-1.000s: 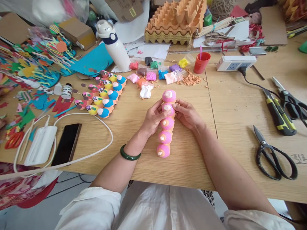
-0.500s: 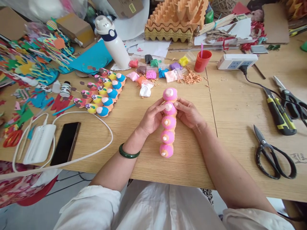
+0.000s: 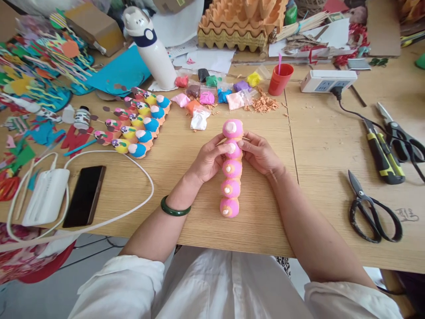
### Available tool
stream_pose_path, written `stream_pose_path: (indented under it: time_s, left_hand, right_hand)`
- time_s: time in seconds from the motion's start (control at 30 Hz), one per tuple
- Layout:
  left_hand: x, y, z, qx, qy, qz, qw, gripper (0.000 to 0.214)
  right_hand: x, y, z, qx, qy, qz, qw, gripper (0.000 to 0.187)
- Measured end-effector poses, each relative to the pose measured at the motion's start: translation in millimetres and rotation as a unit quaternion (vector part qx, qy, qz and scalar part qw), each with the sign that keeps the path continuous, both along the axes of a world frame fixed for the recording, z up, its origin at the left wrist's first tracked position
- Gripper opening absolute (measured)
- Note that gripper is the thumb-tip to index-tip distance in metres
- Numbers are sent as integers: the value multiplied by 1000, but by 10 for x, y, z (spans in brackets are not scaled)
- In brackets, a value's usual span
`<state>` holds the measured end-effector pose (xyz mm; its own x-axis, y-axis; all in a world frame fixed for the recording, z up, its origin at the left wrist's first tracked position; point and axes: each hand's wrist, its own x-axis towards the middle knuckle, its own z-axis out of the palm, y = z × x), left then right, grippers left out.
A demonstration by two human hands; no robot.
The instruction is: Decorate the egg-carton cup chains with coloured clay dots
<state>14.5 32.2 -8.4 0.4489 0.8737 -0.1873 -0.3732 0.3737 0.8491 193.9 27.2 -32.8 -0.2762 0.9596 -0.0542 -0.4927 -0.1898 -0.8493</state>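
A strip of egg-carton cups (image 3: pixel 234 187), coated in pink clay with orange card showing, stands lengthwise before me over the table. White clay sits on each cup: broad flattened pieces on the two far cups, small lumps on the nearer ones. My left hand (image 3: pixel 209 158) grips the strip from the left, its thumb pressing the white piece on the second cup. From the right, my right hand (image 3: pixel 259 153) holds the same cup's edge between thumb and fingers. Fingertips under the strip are hidden. Beyond it lie bags of coloured clay (image 3: pixel 207 98) and a white one (image 3: pixel 199 118).
Decorated carton rows (image 3: pixel 142 126), a phone (image 3: pixel 84 196) and a white power bank (image 3: pixel 46 196) with its cable are on the left. Behind stand a bottle (image 3: pixel 156 57) and a red cup (image 3: pixel 280 80). To the right lie black scissors (image 3: pixel 363 201) and a yellow-black cutter (image 3: pixel 383 153).
The whole view has shifted slightly, with table items appearing a little further left and higher. Both hands keep their hold on the strip, the left thumb still on the second cup.
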Motion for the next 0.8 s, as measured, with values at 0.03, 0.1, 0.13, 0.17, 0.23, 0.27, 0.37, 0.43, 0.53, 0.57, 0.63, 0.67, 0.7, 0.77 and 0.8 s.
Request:
stream_pose_path:
  time_s: [0.03, 0.1, 0.13, 0.17, 0.23, 0.27, 0.37, 0.43, 0.53, 0.57, 0.63, 0.67, 0.7, 0.77, 0.8]
  left_hand:
    - [-8, 10, -24, 2, 4, 0, 1000, 42]
    - [-27, 30, -74, 6, 10, -3, 1000, 46]
    - [-36, 38, -98, 9, 12, -8, 1000, 47]
    - [-46, 47, -119, 14, 13, -15, 1000, 46]
    - [-65, 63, -156, 27, 18, -29, 999, 44]
    - [-74, 70, -173, 32, 20, -35, 999, 42]
    - [-89, 87, -222, 40, 29, -38, 998, 44]
    - [-83, 88, -254, 45, 37, -22, 998, 46]
    - [-42, 64, -288, 63, 47, 27, 997, 45]
    - [-24, 51, -292, 72, 51, 44, 995, 44]
    - [12, 23, -291, 94, 64, 77, 991, 41]
    - [26, 11, -285, 104, 71, 90, 988, 39]
    - [36, 2, -278, 111, 78, 100, 986, 38]
    - [42, -5, -256, 115, 80, 106, 984, 39]
    - [38, -4, -242, 113, 74, 99, 986, 41]
  right_hand:
    - [2, 0, -2, 2, 1, 1, 1000, 47]
    - [5, 1, -9, 4, -1, 0, 1000, 46]
    - [5, 1, -13, 5, -4, 0, 1000, 46]
    - [6, 2, -16, 7, -8, 0, 1000, 47]
    - [3, 3, -20, 10, -15, 1, 1000, 49]
    - [1, 4, -22, 12, -16, 2, 1000, 50]
    - [-10, 7, -25, 13, -16, 3, 1000, 50]
    - [-20, 7, -27, 14, -14, 2, 1000, 50]
    - [-39, 4, -24, 21, -15, -3, 1000, 49]
    - [-46, 1, -21, 25, -16, -4, 1000, 48]
    - [-58, -4, -11, 32, -18, -3, 999, 46]
    - [-61, -6, -5, 34, -19, -1, 999, 46]
    - [-63, -7, 1, 34, -21, -1, 999, 45]
    - [-59, -7, 10, 30, -24, -2, 999, 45]
    - [-53, -4, 12, 26, -24, -3, 999, 47]
